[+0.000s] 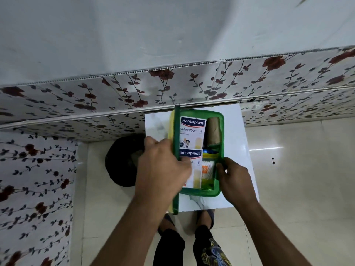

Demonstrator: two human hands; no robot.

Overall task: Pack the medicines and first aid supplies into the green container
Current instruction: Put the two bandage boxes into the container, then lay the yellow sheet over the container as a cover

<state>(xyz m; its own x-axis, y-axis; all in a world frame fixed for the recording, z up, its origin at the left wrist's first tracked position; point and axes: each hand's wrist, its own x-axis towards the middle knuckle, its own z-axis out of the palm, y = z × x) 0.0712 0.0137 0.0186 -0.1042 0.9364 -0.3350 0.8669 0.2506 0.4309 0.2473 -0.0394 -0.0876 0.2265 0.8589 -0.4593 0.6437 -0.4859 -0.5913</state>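
The green container (221, 129) sits on a small white table (236, 187). Inside lie two white Hansaplast plaster boxes (193, 131), a brown bandage roll (213, 131), a packet of cotton swabs (208, 170) and something blue and yellow (209, 153). The green-rimmed lid (176, 131) stands on edge along the container's left side. My left hand (163, 167) grips this lid near its middle, fingers over the nearer plaster box. My right hand (235, 179) pinches the container's right rim at the near corner.
A round black object (123, 160) lies on the floor to the left of the table. Floral-patterned wall panels (57, 104) run behind and to the left. My feet (205, 217) stand on pale floor tiles below the table's near edge.
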